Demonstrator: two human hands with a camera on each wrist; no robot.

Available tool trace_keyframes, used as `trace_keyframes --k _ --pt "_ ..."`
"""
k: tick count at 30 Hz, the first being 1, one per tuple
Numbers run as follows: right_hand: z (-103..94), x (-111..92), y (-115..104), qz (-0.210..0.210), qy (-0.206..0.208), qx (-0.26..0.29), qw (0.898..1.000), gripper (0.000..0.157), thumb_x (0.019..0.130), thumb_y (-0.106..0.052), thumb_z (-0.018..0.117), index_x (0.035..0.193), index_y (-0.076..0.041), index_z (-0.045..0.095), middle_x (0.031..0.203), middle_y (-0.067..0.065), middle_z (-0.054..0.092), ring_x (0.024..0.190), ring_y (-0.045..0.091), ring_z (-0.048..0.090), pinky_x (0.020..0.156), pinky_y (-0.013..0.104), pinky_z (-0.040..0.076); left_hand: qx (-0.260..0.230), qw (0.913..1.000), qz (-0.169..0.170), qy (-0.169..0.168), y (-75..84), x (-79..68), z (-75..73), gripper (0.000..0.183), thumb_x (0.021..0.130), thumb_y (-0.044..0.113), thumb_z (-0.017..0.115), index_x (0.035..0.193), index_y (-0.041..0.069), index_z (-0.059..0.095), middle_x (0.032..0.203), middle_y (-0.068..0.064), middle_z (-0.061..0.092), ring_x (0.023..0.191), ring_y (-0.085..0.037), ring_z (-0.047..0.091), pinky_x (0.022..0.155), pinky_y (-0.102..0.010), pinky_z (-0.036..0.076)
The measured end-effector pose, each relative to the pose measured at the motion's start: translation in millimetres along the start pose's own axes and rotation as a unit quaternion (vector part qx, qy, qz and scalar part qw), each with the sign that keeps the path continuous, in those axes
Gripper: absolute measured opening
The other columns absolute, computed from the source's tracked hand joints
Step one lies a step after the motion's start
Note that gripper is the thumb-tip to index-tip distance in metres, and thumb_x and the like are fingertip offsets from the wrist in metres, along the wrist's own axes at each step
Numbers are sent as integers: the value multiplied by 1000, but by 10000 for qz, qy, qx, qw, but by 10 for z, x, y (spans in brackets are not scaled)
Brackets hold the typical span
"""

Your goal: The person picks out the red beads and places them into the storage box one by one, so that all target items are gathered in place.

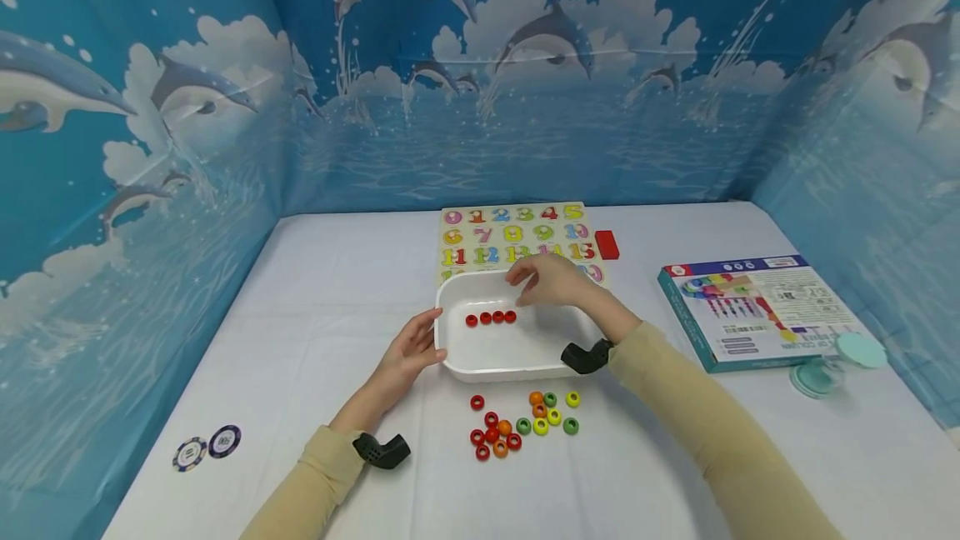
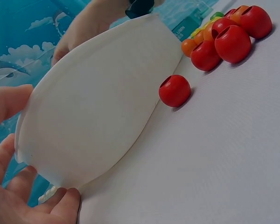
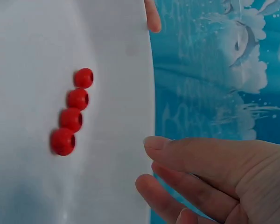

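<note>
Loosely parted right fingers (image 3: 198, 156) over tray (image 1: 501, 357)

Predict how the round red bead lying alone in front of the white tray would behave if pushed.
The red bead would probably roll, given its rounded sides. Its glossy surface may be slippery. The white tray nearby could stop it.

White tabletop (image 1: 337, 273), tray (image 1: 517, 352), beads (image 1: 523, 427), box (image 1: 765, 311)
</note>
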State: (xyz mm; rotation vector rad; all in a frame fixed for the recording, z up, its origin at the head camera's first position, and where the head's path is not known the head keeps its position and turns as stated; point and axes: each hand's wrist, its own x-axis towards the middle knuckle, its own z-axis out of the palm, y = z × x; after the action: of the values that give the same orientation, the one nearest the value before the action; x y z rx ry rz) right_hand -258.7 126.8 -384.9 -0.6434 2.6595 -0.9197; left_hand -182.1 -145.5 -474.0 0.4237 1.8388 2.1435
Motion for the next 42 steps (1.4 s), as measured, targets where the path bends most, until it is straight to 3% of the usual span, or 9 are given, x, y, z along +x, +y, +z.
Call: trace_keyframes --k 3,7,12,16,21,24,30,35,42 --pt "-89 -173 -165 -279 352 -136 9989 33 75 -18 72 106 -13 62 99 2 64 82 12 60 74 32 50 -2 10000 37 -35 3 -8 0 65 82 6 62 138 9 29 145 -5 22 130 -21 24 104 -34 24" --pt "-48 -451 -337 -1024 576 86 9930 27 78 -22 70 104 -19 63 91 -5 65 78 7 58 66 27 50 -31 9999 105 -41 11 -15 1 63 82 7 62 137 11 30 145 -4 23 130 -21 24 104 -33 24" --pt "158 -741 -456 -1739 190 711 9820 19 79 -23 68 98 -21 64 82 -14 63 71 5 57 59 25 50 -31 9999 125 -68 6 -12 6 61 83 7 62 136 13 32 144 -2 25 130 -20 25 103 -31 25" --pt "377 -888 -476 -1857 -129 1236 9747 16 80 -20 68 96 -19 65 83 -11 64 71 6 58 60 25 51 -9 9998 146 -97 1 -15 2 63 83 7 62 137 10 29 145 -5 23 130 -22 23 103 -32 24" --pt "692 -978 -382 -2059 -122 1723 9632 16 80 -15 68 96 -16 64 86 -2 66 70 8 57 59 25 50 5 9998 167 -107 1 -11 4 64 83 7 62 138 9 28 145 -7 21 131 -23 23 103 -32 24" --pt "875 -1004 -304 -2021 -29 1752 9636 17 80 -18 68 96 -15 65 87 -1 66 72 9 56 60 25 50 -29 9999 118 -77 7 -8 4 63 83 5 61 137 10 30 145 -6 22 130 -22 24 103 -31 24" --pt "1122 -1019 -214 -1712 169 1254 9771 21 78 -27 69 98 -19 66 90 -9 64 77 11 56 66 25 48 -5 9999 84 -70 24 -8 -3 61 83 3 60 137 11 30 144 -5 24 130 -22 24 104 -33 23" --pt "1212 -989 -184 -1548 255 929 9832 20 78 -24 69 97 -22 65 90 -15 62 83 4 55 72 23 47 -7 10000 24 -27 27 -13 5 62 83 5 61 136 12 31 144 -2 25 130 -19 25 103 -29 25" --pt "1257 -973 -149 -1411 349 635 9873 21 75 -23 71 95 -25 66 87 -18 60 79 5 52 66 20 45 44 10000 29 3 17 -11 6 63 82 8 63 136 14 32 143 -1 26 129 -18 26 102 -27 27"
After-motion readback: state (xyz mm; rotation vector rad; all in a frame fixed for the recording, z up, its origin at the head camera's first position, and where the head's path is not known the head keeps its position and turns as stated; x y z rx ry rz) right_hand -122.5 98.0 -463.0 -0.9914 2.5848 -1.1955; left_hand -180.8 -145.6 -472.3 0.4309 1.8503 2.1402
